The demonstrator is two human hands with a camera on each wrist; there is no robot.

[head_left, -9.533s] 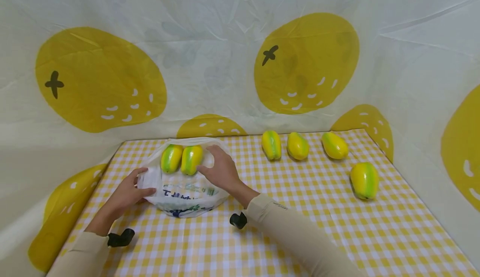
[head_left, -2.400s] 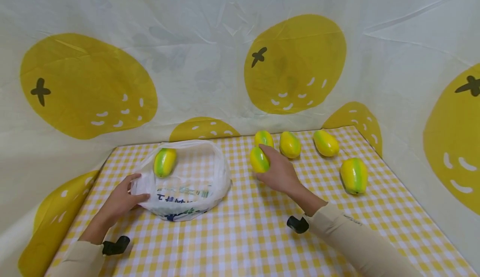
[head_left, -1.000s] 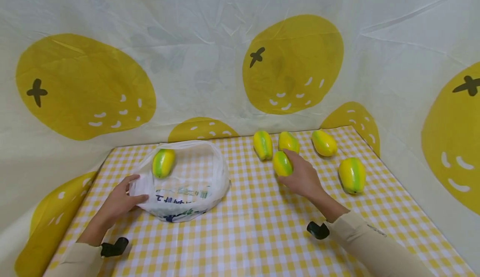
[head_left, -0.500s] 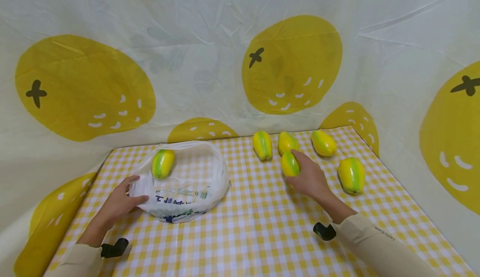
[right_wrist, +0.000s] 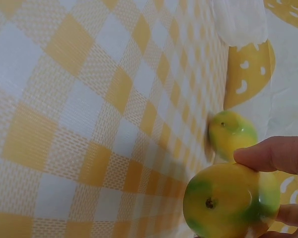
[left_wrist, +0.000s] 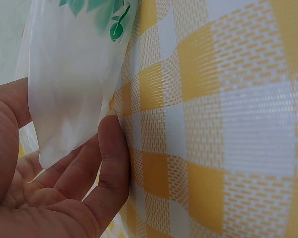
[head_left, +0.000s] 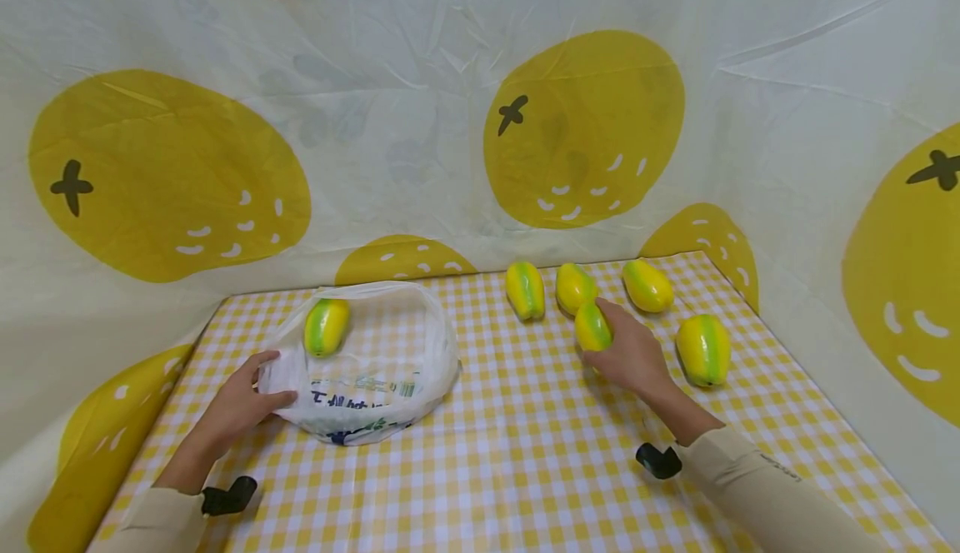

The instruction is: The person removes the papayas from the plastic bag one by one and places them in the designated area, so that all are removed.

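A white plastic bag (head_left: 360, 424) with dark and green print lies on the left of the table, its mouth spread wide. One yellow papaya (head_left: 327, 326) with a green stripe rests inside it. My left hand (head_left: 242, 395) holds the bag's left edge between thumb and fingers; in the left wrist view the white film (left_wrist: 72, 89) passes between them. To the right, my right hand (head_left: 632, 351) grips another papaya (head_left: 592, 327), close in front of a papaya (head_left: 575, 288) in the back row. The right wrist view shows the thumb on top of the held papaya (right_wrist: 223, 201).
Also at the back stand a papaya (head_left: 525, 291) on the left of the row and one (head_left: 648, 286) on its right. A further papaya (head_left: 703, 350) lies right of my right hand. The yellow checked tablecloth (head_left: 480, 470) meets a fruit-printed curtain (head_left: 420, 120) behind.
Two papayas were in the bag at first; my right hand has taken one out and carried it right, past the leftmost papaya, slowing lately. My left hand stays at the bag's edge.
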